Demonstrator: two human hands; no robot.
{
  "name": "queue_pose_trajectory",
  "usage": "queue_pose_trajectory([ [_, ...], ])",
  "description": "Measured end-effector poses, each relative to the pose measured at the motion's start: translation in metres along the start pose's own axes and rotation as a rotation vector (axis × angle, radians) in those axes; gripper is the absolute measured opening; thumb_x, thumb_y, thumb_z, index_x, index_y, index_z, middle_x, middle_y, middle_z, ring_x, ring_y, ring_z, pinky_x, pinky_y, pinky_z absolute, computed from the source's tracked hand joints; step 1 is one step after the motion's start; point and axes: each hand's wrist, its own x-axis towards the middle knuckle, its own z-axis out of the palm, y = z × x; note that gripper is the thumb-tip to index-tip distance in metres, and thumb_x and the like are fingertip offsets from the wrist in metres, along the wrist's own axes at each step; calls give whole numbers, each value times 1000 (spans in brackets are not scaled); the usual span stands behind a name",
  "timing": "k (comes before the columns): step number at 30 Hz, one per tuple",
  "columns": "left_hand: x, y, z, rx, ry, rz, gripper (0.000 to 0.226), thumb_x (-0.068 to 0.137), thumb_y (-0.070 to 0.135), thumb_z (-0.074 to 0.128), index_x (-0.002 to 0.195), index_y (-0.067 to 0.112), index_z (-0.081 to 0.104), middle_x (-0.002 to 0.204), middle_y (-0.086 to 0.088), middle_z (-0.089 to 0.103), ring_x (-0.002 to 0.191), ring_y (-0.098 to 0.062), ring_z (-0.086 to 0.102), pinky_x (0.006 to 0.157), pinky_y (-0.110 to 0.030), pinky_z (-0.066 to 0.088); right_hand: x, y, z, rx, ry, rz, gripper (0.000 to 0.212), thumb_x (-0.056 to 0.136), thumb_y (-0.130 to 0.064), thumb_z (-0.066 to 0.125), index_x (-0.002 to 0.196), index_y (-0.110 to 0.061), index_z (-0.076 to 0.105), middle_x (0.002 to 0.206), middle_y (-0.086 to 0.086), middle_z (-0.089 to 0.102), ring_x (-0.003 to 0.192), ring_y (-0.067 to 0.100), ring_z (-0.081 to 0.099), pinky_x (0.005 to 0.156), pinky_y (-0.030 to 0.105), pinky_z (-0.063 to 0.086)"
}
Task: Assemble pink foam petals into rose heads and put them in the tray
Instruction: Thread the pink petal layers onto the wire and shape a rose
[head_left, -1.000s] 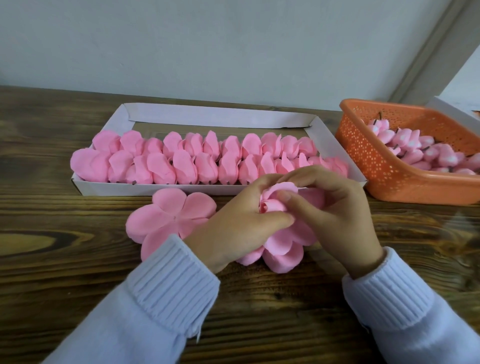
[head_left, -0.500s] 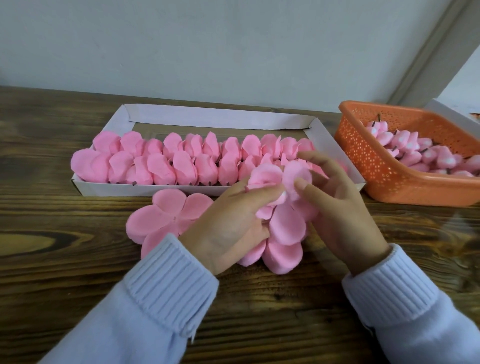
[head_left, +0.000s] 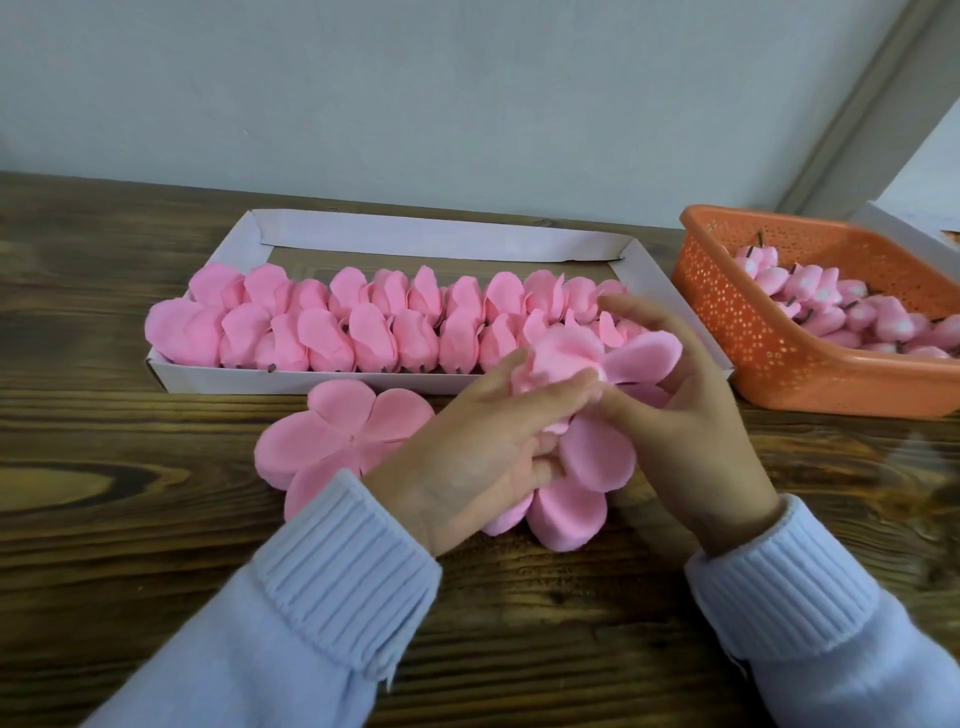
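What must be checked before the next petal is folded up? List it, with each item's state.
1. Left hand grip on the rose head: ok.
2. Right hand pinching the raised petal: ok.
3. All petals folded up: not ok, lower petals lie spread.
4. Free space in the tray: ok, back strip bare.
5. Spare petal sheet on the table: ok.
6. Rose head's centre tight: cannot tell, fingers cover it.

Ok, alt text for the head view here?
Left hand and right hand pinch a half-made pink rose head over a wooden table. Behind, a white tray holds rows of finished rose heads; an orange basket of buds stands to the right.
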Motion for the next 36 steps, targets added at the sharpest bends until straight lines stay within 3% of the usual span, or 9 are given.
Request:
queue_pose_trajectory([
  [3,-2,-1,0,152,-38,73,63,84,14,67,141,13,39,130,-12,61,122,-21,58,108,-45,41,2,0,-1,175,53,58,61,65,-17,78,122,-16,57,136,14,52,121,31,56,94,46,52],
  [6,0,-5,1,355,-29,156,65,84,-1,67,141,14,38,135,-7,58,125,-15,55,110,-40,40,4,-3,-1,392,8,95,60,71,-12,71,127,-5,51,136,25,48,119,36,57,95,44,51],
  [12,0,-13,8,579,29,275,56,91,21,65,140,22,40,134,6,58,126,-5,51,108,-37,41,5,-5,0,515,-74,97,55,73,-12,66,123,3,48,110,19,61,102,30,63,89,42,53],
  [16,0,-9,11,625,108,389,42,93,35,59,130,15,53,123,-6,62,115,-13,59,99,-36,48,2,-4,0,464,-92,141,38,70,-15,71,104,-3,60,95,12,70,90,25,68,77,36,56],
  [21,-1,-6,9,608,105,436,39,89,35,58,118,10,52,104,-14,61,99,-16,62,89,-30,50,-2,-2,6,555,-224,293,42,73,-25,80,104,0,67,97,17,70,90,28,68,79,39,56],
  [24,-1,-9,8,626,114,440,31,87,33,59,109,13,53,105,-20,59,100,-21,60,87,-26,48,-4,-1,9,610,-265,348,23,81,-17,65,99,-3,72,95,15,71,91,26,69,80,37,57],
  [27,-2,-10,9,636,130,431,35,86,36,58,110,11,53,106,-20,61,100,-19,60,86,-22,48,-5,-2,12,655,-279,367,24,83,-15,59,98,-3,72,94,14,72,90,24,70,76,33,57],
  [31,-3,-10,9,643,157,435,46,87,44,53,108,3,54,90,-20,60,78,-14,61,73,-23,49,-5,-2,12,663,-287,355,25,89,-6,52,110,3,62,97,15,72,90,25,70,75,33,56],
  [36,-2,-7,10,587,160,429,41,87,46,52,110,12,56,98,-18,63,86,-19,63,79,-31,51,-2,-1,11,718,-300,338,42,77,-20,77,110,1,63,101,17,69,94,28,67,84,39,55],
])
